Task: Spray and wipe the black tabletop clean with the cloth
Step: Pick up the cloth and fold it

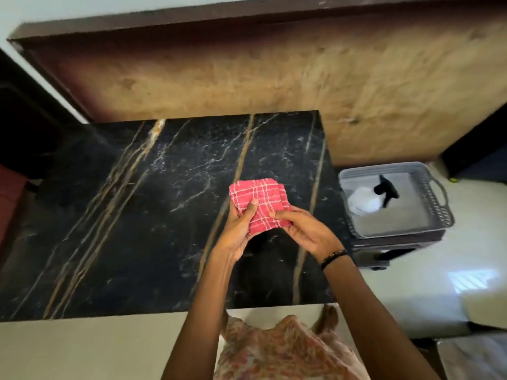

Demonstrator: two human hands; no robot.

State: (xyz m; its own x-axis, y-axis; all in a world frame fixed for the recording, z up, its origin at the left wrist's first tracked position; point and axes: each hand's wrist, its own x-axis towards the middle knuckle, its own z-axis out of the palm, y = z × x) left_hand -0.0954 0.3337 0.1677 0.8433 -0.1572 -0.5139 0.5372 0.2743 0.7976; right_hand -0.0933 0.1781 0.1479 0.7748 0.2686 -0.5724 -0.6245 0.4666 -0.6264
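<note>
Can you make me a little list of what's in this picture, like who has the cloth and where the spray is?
cloth: red checked, folded, held above the table
left hand: gripping the cloth
right hand: gripping the cloth
table: black with pale streaks, nothing resting on it
spray bottle: white with black nozzle, in the basket
basket: grey, right of the table

Looks like a home: black marble desk [164,215] against a worn wooden panel [274,78], plastic basket [436,204] on stool, glossy tiled floor [411,292].
</note>
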